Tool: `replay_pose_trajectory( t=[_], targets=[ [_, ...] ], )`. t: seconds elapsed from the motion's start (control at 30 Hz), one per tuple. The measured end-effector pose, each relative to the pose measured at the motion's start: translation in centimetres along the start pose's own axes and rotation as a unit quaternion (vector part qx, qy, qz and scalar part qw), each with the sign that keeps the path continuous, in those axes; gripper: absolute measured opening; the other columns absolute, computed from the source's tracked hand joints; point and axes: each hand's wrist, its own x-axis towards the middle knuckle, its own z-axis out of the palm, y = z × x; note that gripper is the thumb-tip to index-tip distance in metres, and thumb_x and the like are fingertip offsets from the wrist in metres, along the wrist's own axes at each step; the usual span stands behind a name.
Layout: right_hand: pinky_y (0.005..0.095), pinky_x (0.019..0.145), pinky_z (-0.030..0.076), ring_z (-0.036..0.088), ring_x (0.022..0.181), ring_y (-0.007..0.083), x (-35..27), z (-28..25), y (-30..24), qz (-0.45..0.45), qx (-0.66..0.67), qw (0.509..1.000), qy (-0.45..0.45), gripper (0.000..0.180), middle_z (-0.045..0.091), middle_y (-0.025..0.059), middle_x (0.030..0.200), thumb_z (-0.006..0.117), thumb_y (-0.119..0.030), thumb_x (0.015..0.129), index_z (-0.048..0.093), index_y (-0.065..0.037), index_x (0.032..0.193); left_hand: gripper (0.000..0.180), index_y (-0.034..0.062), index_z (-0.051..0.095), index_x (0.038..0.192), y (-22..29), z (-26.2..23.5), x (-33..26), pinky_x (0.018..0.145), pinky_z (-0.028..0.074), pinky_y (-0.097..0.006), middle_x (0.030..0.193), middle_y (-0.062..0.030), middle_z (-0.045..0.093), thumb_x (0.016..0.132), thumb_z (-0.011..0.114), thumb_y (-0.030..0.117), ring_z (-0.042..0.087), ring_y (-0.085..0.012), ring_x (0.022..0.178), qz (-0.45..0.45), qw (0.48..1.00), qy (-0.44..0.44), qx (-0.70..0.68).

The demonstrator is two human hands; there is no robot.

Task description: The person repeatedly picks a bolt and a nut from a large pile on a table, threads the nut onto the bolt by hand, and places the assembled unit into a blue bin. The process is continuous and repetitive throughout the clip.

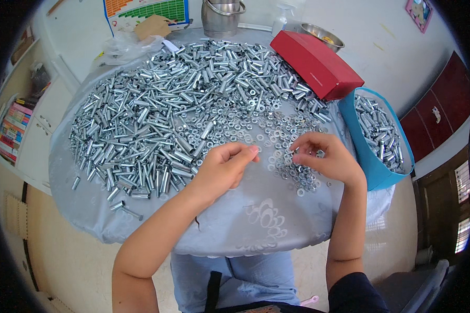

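Note:
My left hand (222,169) is closed, thumb pressed against the bent index finger, in front of the heap; what the pinch holds, if anything, is hidden. A ring-shaped washer shows right beside the thumb tip. My right hand (326,159) hovers over the near right edge of the loose washers (284,130) and hex nuts (304,177). Its fingers are curved, with a gap between thumb and index finger. Left of and behind these small parts spreads a big pile of silvery metal sleeves and bolts (141,120).
A blue fabric bin (385,180) full of metal sleeves stands at the right, beside a red box (318,65). At the back are a metal pail (220,21), a steel bowl (335,39), a spray bottle (281,21) and clear plastic bags (128,48). A pale patterned cloth (266,219) covers the table.

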Motion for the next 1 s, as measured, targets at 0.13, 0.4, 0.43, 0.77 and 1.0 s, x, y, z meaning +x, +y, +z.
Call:
replay_pose_trajectory(
  t=[0.13,0.4,0.43,0.77,1.0],
  targets=[
    [0.0255,0.062,0.043,0.054,0.067,0.0149,-0.1,0.5,-0.7,-0.011,-0.053,0.997,-0.057,0.018,0.059,0.0059,0.07,0.068,-0.01,0.07,0.065,-0.005,0.088,0.024,-0.0002,0.053,0.082,-0.1,-0.1,0.1,0.041,0.023,-0.022,0.051,0.0061,0.032,0.089,0.05,0.023,0.029,-0.0038,0.042,-0.002,0.999,-0.007,-0.036],
    [0.0336,0.086,0.037,0.049,0.094,0.0247,0.0,2.3,0.1,-0.116,-0.184,0.975,-0.033,0.022,0.057,0.0072,0.093,0.071,-0.011,0.066,0.067,-0.01,0.088,0.016,-0.0003,0.052,0.081,-0.5,-0.4,0.1,0.042,0.027,-0.022,0.054,0.0049,0.034,0.086,0.048,0.015,0.032,-0.005,0.044,-0.003,0.999,-0.014,-0.052],
    [0.0337,0.087,0.037,0.048,0.095,0.0249,0.0,2.7,0.2,-0.124,-0.198,0.972,-0.019,0.022,0.056,0.0074,0.095,0.071,-0.011,0.066,0.067,-0.01,0.088,0.015,-0.0001,0.052,0.082,-0.6,-0.3,0.2,0.042,0.027,-0.022,0.055,0.0047,0.034,0.086,0.048,0.014,0.032,-0.0051,0.045,-0.002,0.998,-0.011,-0.054],
    [0.036,0.085,0.037,0.047,0.094,0.0258,0.5,3.9,0.7,-0.131,-0.22,0.967,0.019,0.018,0.055,0.0074,0.093,0.07,-0.019,0.068,0.065,-0.008,0.082,0.014,0.0007,0.054,0.084,-0.7,-0.6,0.5,0.043,0.03,-0.022,0.057,0.0036,0.037,0.085,0.049,0.013,0.035,-0.0056,0.046,0.014,1.0,0.011,-0.022],
    [0.0355,0.085,0.038,0.047,0.093,0.0265,0.4,4.3,0.7,-0.132,-0.202,0.97,0.015,0.021,0.054,0.0085,0.093,0.071,-0.017,0.067,0.062,-0.005,0.083,0.014,-0.0003,0.055,0.085,-0.8,-0.4,0.4,0.043,0.03,-0.022,0.057,0.0031,0.038,0.085,0.05,0.012,0.035,-0.0053,0.046,0.023,1.0,0.002,-0.003]
  ],
)
